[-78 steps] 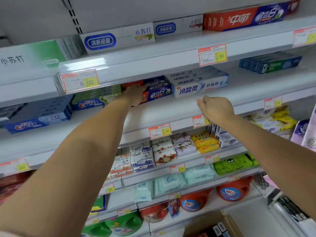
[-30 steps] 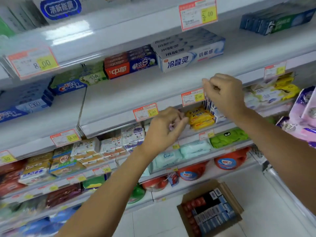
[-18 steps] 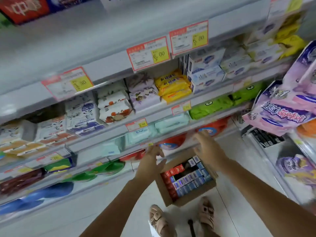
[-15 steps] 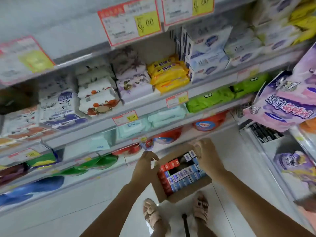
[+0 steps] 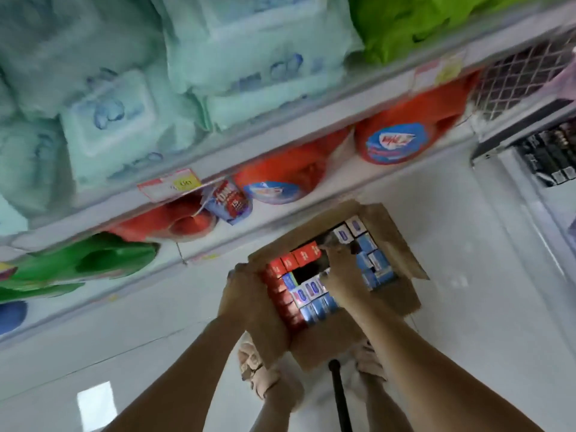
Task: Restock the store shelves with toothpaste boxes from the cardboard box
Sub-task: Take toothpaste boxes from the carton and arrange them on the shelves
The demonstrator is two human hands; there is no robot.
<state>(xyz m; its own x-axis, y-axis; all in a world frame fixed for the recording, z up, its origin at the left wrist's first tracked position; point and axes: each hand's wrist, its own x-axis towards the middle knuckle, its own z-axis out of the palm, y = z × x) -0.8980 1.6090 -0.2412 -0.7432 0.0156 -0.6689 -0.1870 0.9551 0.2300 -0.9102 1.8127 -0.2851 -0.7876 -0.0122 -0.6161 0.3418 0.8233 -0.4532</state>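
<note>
An open cardboard box (image 5: 324, 341) stands on the white floor by my feet. It is packed with upright toothpaste boxes: red ones (image 5: 304, 255) along the left and far side, blue and white ones (image 5: 374, 266) to the right, with a dark gap in the middle. My left hand (image 5: 243, 294) grips the box's left wall. My right hand (image 5: 339, 279) reaches inside, and its fingers curl onto the end of a toothpaste box beside the gap. The picture is blurred, so the exact box is unclear.
Low shelves run across the top: pale green wipe packs (image 5: 109, 120), orange detergent bottles (image 5: 396, 141) and green bottles (image 5: 93, 260). My sandalled feet (image 5: 255, 369) stand just behind the box, with a black rod (image 5: 339, 400) between them. A second rack (image 5: 545, 157) stands at the right.
My hands left the upper shelf and dropped to the box on the floor. The view swung down with them. My left hand took the box's left wall and my right hand went inside.
</note>
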